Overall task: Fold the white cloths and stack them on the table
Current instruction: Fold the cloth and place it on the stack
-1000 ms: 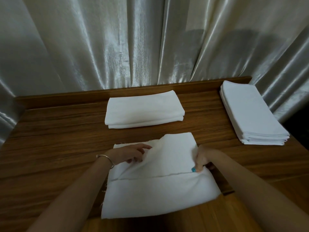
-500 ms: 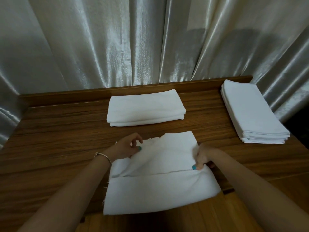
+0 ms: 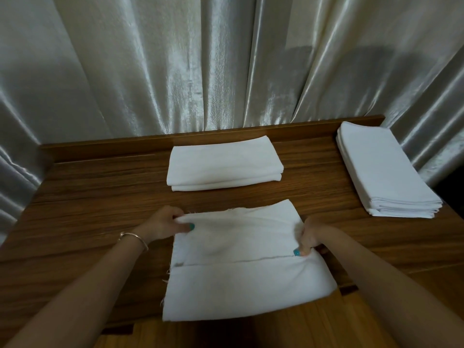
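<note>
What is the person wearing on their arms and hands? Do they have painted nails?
Both arms are bare, with no sleeves showing. The left hand has a thin metal bangle at its wrist. Teal polish shows on a nail of each hand, left and right hand. No rings or watch show.

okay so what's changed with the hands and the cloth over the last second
The left hand lifted off the top of the cloth being folded, moved to its far left corner and now pinches it there. The right hand kept its pinch on the cloth's right edge. The cloth stayed on the table, and the folded pile and right-hand stack did not move.
</note>
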`<state>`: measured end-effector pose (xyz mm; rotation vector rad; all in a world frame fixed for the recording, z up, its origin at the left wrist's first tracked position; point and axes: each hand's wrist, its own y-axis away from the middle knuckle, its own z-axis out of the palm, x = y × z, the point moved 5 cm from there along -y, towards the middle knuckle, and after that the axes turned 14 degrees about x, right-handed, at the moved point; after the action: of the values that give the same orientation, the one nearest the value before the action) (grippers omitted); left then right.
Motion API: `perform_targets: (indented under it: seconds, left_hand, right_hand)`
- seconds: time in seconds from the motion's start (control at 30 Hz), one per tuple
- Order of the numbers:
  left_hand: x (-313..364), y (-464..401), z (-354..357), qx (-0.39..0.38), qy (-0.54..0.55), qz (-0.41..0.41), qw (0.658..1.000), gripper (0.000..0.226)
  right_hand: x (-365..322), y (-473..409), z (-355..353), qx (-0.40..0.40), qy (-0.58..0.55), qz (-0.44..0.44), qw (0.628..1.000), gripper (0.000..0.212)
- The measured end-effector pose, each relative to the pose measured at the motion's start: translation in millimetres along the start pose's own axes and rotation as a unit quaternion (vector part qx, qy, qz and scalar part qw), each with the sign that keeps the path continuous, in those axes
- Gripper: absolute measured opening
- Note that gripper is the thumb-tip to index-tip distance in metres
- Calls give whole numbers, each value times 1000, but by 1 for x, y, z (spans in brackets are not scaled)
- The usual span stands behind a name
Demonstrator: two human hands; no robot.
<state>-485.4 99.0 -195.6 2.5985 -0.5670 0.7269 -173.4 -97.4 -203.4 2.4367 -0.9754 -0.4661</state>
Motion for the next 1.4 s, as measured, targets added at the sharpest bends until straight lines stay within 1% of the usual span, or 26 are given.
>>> perform_targets:
  seconds: [0.1,0.13,0.17,0.23,0.3,0.33,0.37,0.4,0.43,0.47,0.5,0.57,0.6,0.63,0.7,0.77,0.8,0.87,0.93,1.0,1.07,1.13,1.2,1.3,1.33,1.4]
  left_hand:
    - [7,-6,-14,159,-5,25,987,8]
    - [9,-6,-15,203,-5,17,979,6]
    - [10,-6,-13,234,-11,13,972,5]
    - [14,-6,-2,254,-45,39,965,11]
    - [11,-5,14,252,-35,50,966,26]
    - [6,-5,18,250,12,13,968,34]
    - [0,-4,19,245,80,-53,965,43]
    - [-7,-3,19,234,150,-120,953,51]
    - [-13,-2,18,219,214,-164,938,58]
    - [-17,-2,16,197,255,-177,930,62]
    - [-17,-1,12,173,268,-166,933,64]
    - [-17,-1,7,140,235,-134,953,61]
    - [-16,-1,5,131,217,-139,957,57]
    - [-16,-2,4,126,210,-155,957,52]
    - [-16,-4,3,133,238,-204,940,42]
    - [-16,-6,3,143,264,-240,923,32]
    - [-17,-7,3,145,261,-253,920,30]
    - [-20,-6,4,123,275,-281,911,34]
    - [-20,-5,6,55,290,-304,906,36]
    - [-20,-3,4,-11,201,-298,933,34]
    - [-22,-2,-2,-40,100,-281,954,34]
    - [-22,-7,-2,-46,71,-243,966,37]
    - [-19,-12,0,-52,74,-200,976,31]
    - [-15,-20,2,-16,117,-189,975,13]
    - [-15,-25,2,9,101,-180,978,13]
    - [-13,-31,3,41,47,-156,986,17]
  right_hand:
    - [-1,1,0,1,-7,6,1000,50]
    - [-2,0,3,-5,22,-6,1000,47]
    - [-3,3,4,-11,50,-19,999,45]
    - [-5,4,4,-5,56,-22,998,45]
    - [-4,3,5,-3,65,-29,997,44]
    - [-3,4,6,-2,73,-29,997,44]
    - [-1,3,6,5,69,-26,997,44]
    - [2,0,8,9,62,-24,998,44]
    - [2,-1,9,14,51,-26,998,44]
    - [2,-1,9,13,41,-29,999,41]
    - [4,-2,11,3,28,-34,999,35]
    - [9,-6,10,-12,-1,-50,999,24]
    - [10,-7,6,-4,-17,-56,998,26]
    - [9,-9,-1,31,-25,-65,997,30]
    - [3,-13,-20,148,-12,-88,985,31]
    - [-11,-18,-31,231,-19,-129,964,19]
    - [-21,-20,-33,244,-14,-158,957,21]
    - [-38,-26,-32,231,28,-209,950,39]
    - [-48,-31,-31,211,45,-217,952,44]
    - [-53,-37,-31,196,57,-213,956,34]
    - [-56,-41,-36,199,73,-213,954,23]
    - [-50,-44,-44,200,73,-200,956,17]
    - [-41,-48,-50,174,68,-181,966,23]
    - [-27,-52,-53,125,0,-143,982,28]
    - [-24,-54,-53,122,-27,-136,983,27]
    - [-22,-58,-55,150,-87,-116,978,22]
